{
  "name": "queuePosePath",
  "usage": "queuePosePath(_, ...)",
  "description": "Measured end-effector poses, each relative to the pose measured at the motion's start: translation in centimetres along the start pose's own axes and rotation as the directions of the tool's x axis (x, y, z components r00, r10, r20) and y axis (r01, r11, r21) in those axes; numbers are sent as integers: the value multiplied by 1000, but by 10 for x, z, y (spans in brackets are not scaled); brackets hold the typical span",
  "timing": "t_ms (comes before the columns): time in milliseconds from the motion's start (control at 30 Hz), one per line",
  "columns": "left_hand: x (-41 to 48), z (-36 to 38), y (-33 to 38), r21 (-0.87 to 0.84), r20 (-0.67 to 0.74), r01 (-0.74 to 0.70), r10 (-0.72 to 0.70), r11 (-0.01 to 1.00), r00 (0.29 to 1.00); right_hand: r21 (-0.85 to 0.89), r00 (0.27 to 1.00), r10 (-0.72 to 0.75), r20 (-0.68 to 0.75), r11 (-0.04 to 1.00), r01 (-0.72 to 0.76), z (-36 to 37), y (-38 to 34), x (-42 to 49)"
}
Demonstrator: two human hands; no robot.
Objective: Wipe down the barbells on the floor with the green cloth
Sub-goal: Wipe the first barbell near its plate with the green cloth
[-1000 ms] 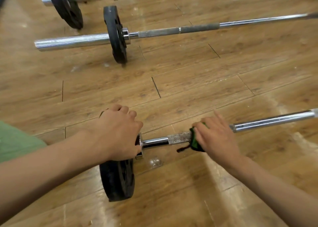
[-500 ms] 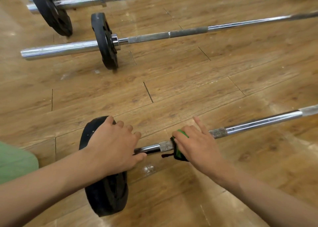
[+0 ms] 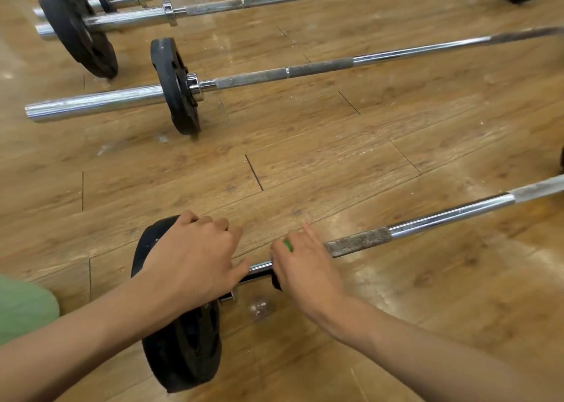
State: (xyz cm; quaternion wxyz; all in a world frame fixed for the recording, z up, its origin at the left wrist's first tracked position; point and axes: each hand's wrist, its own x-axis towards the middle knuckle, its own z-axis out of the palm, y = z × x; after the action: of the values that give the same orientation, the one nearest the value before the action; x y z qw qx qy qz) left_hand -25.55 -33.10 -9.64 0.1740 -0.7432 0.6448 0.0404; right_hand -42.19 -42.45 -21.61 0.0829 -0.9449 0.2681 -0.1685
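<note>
My right fingers (image 3: pixel 306 230) curl round the crumpled green cloth (image 3: pixel 287 245), holding it on the chrome steel barbell shaft (image 3: pixel 427 221), just beside the round black weight plate (image 3: pixel 183 356). My left fingers (image 3: pixel 213 223) grip that plate's top rim.

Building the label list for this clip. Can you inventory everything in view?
near bar: 1, chrome, foreground, on the floor
other bars: 3, chrome, one mid-floor, two at top
near plate: 1, black, left end of near bar
other plates: at least 3, black, one on the mid bar, one top left, one cut off top right
cloth: 1, green, on near bar, mostly hidden under the right hand
floor: brown wood planks
garment: 1, green, left edge
left-hand grip: 1, curled over the top of near plate
right-hand grip: 1, holds cloth round near bar, forefinger straight
</note>
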Motion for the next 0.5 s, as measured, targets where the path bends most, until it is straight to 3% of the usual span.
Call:
queuePosePath(100, 0, 8, -4, -30, -51, -2, 0, 1000, 999, -124, 996, -75, -55, 990, 68, -15, 43, -5)
queuePosePath(233, -1, 13, -5, -55, -79, 2, -7, 999, 997, -237, 983, 130, -129, 959, -158, -42, 119, -29)
queuePosePath(367, -3, 7, 1, -29, -40, -14, 13, 999, 999, -101, 925, 362, -114, 922, -373, -36, 107, -27)
queuePosePath(400, -4, 5, 2, -21, -14, -25, 25, 999, 1000, -68, 929, 358, -98, 928, -365, -28, 92, -24)
queuePosePath(500, -3, 1, 3, 26, 36, -31, 30, 999, 999, -61, 986, 167, -23, 984, -168, -6, 30, -15)
